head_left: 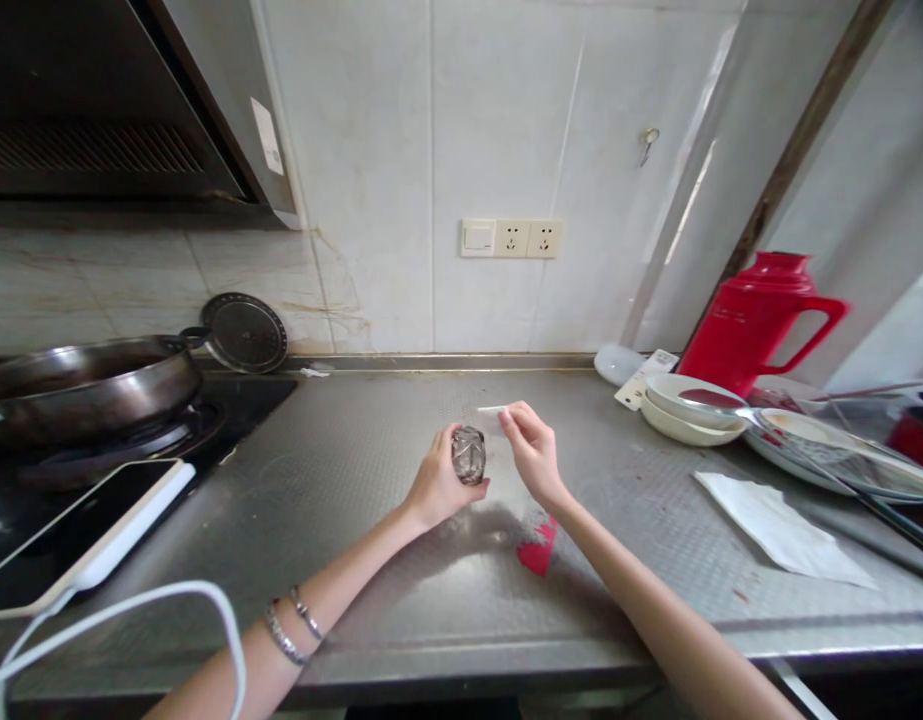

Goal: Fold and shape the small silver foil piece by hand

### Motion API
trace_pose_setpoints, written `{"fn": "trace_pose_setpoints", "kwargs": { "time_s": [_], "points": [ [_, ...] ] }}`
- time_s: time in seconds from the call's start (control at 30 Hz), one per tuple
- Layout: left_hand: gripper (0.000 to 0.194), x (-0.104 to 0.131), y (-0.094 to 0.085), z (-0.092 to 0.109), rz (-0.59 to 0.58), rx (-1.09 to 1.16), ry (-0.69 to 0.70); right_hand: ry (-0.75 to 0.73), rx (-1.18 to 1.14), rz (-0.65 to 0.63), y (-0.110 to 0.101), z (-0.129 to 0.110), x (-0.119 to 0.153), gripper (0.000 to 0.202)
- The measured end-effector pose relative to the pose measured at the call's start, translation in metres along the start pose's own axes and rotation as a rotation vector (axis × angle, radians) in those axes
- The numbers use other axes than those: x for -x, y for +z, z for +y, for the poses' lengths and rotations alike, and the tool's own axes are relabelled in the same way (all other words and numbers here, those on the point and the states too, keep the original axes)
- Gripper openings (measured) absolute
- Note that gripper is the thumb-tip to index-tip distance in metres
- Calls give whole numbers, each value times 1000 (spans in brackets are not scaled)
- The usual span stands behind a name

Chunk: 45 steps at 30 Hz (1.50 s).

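Over the middle of the metal counter, my left hand is wrapped round a small, dark, see-through glass-like object with pale lines on its face; its exact kind is unclear. My right hand is closed in a pinch on a thin white stick, which points left, above and just right of the glass-like object. The two hands are apart. Below them, a torn red scrap lies on the counter.
To the left are a pan on the stove, a phone and a looping white cable. On the right stand a red thermos jug, stacked bowls and a plate. A white tissue lies nearer.
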<state>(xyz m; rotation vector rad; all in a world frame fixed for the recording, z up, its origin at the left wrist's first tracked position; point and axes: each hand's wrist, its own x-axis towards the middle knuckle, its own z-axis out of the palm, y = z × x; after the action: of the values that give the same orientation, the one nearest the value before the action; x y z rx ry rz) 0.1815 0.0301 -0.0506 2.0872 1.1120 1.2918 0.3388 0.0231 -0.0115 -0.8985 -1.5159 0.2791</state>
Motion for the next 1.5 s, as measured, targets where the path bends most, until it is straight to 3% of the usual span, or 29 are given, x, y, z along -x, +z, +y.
{"fn": "trace_pose_setpoints", "kwargs": {
  "time_s": [0.1, 0.3, 0.57, 0.67, 0.73, 0.87, 0.97, 1.13, 1.5],
  "points": [
    [77, 3, 0, 4, -16, 25, 9, 34, 44, 83, -2, 6, -5, 34],
    [77, 3, 3, 1, -21, 26, 23, -74, 48, -186, 6, 5, 2, 27],
    [72, 0, 5, -12, -10, -32, 59, -157, 37, -248, 8, -4, 9, 22],
    [72, -1, 5, -14, -12, -68, 76, -121, -34, -299, 7, -6, 8, 23],
    [74, -1, 4, -13, -29, -70, 63, -19, -121, -272, 6, -4, 6, 26],
    [77, 2, 3, -6, -65, -70, 53, 126, -124, -63, 3, 4, 0, 28],
    [79, 4, 4, -3, -82, -61, 75, 33, 7, -47, 4, 9, 0, 24],
    [72, 4, 6, -2, -23, -55, 37, -124, 77, -246, 7, 7, 8, 23],
    [66, -1, 9, -5, 10, 43, -17, -243, 65, -207, 11, -2, 14, 24]
  ]
}}
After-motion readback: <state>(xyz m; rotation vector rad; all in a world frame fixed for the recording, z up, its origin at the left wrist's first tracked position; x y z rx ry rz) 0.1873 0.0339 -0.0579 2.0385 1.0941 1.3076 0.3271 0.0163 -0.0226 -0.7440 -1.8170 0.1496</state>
